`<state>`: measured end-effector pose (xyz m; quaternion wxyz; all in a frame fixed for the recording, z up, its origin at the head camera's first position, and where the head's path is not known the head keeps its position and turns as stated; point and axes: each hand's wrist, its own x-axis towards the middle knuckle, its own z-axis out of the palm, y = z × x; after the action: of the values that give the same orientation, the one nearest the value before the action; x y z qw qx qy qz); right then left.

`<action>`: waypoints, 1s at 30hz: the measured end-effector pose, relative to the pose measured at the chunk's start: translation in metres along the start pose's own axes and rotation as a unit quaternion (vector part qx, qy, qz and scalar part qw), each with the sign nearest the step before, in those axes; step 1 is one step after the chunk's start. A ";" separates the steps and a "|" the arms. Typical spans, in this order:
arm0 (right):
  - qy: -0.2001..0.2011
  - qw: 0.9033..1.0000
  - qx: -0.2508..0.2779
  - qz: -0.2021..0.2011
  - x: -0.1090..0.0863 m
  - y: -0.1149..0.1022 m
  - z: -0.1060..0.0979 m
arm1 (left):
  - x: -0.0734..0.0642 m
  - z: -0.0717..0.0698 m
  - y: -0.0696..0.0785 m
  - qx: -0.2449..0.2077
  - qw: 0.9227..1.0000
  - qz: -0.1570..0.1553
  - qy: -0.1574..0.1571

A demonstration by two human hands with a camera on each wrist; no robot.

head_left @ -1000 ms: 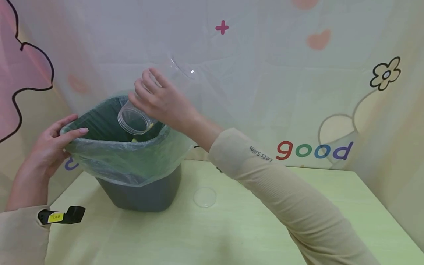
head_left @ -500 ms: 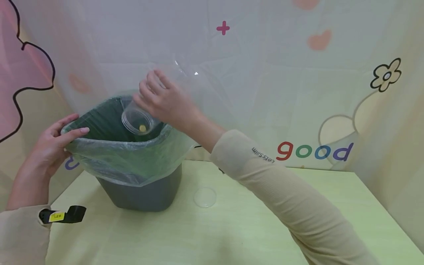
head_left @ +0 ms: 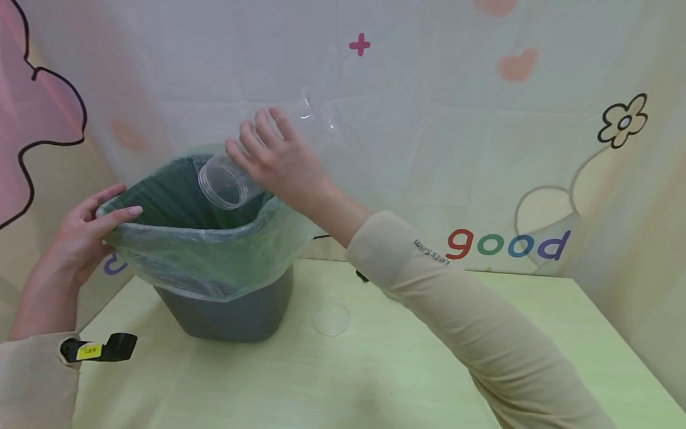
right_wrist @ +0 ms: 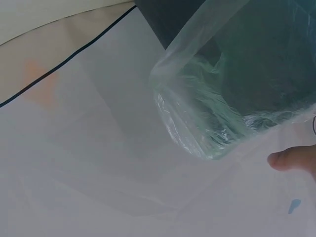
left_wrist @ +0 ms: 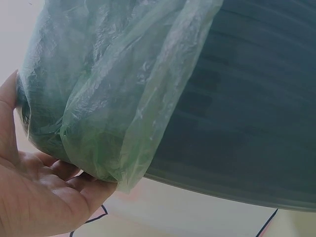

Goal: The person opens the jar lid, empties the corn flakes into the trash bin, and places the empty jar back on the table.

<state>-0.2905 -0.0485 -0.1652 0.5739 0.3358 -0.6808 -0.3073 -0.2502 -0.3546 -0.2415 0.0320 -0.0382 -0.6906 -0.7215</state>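
In the head view, a grey trash bin point(head_left: 230, 319) stands on the table with a translucent green bag point(head_left: 209, 265) folded over its rim. My left hand point(head_left: 80, 232) grips the rim at the left, thumb on top; the left wrist view shows its fingers point(left_wrist: 64, 182) under the bag's edge. A clear plastic jar point(head_left: 222, 182) lies tilted over the bin, its mouth down toward the opening. My right hand point(head_left: 278, 158) holds the jar from above, covering its middle. In the right wrist view only one fingertip point(right_wrist: 284, 159) shows, beside the bag.
A clear round lid point(head_left: 331, 319) lies flat on the pale green table point(head_left: 429, 369), right of the bin. A printed cloth backdrop point(head_left: 407, 119) rises close behind the table. A black strap with a yellow label point(head_left: 90, 351) sits at the left cuff.
My right hand has drawn the jar slightly to the right and up. A yellow piece seen at the jar's mouth half a second ago is gone from view. The left hand stays put.
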 end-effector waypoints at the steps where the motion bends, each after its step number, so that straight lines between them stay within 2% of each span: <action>1: -0.004 1.000 0.001 -0.003 0.000 0.000 0.000 | 0.000 0.000 0.000 0.000 1.000 0.001 0.001; 6: -0.004 1.000 0.005 -0.003 -0.002 -0.001 0.000 | -0.001 0.000 0.000 0.011 1.000 -0.001 0.004; 13: 0.026 0.999 0.009 0.026 -0.004 0.000 0.001 | 0.000 -0.001 -0.001 0.015 1.000 0.000 0.001; 20: 0.000 0.998 0.039 0.040 -0.010 0.006 -0.004 | 0.004 -0.005 -0.003 0.028 1.000 -0.005 0.004; 30: -0.002 0.998 0.041 0.050 -0.020 0.011 -0.005 | 0.001 -0.001 -0.003 0.033 0.999 0.002 0.018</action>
<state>-0.2841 -0.0263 -0.1672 0.5726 0.3239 -0.7103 -0.2505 -0.2514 -0.3555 -0.2445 0.0471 -0.0260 -0.7130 -0.6991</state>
